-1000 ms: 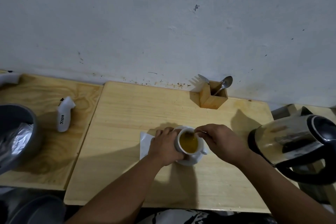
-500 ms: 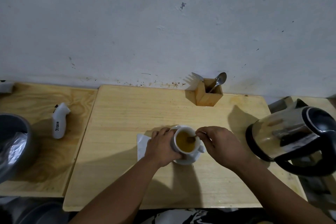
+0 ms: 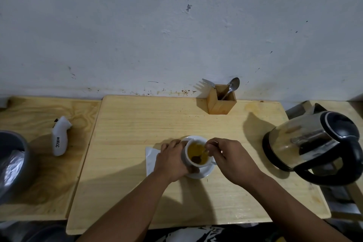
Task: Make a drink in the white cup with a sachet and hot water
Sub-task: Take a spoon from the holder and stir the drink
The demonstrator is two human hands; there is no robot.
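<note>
Fingers (image 3: pixel 211 146) pinching spoon (image 3: pixel 198 157) in white cup (image 3: pixel 191 163) — left hand (image 3: pixel 170 161) curled round it

Main bench (image 3: pixel 137 124): pale wooden top against the wall.
On it, middle: white saucer (image 3: pixel 206 173), with a white napkin (image 3: pixel 151 158) just to its left.
On it, back: wooden cutlery box (image 3: pixel 221 104) by the wall.
On it, right edge: steel kettle with black handle (image 3: pixel 314 143).
Left bench (image 3: pixel 29 114): a second wooden top, touching the first.
On it: white handheld device (image 3: pixel 60 139); grey bin lined with foil (image 3: pixel 11 163) at the far left.
</note>
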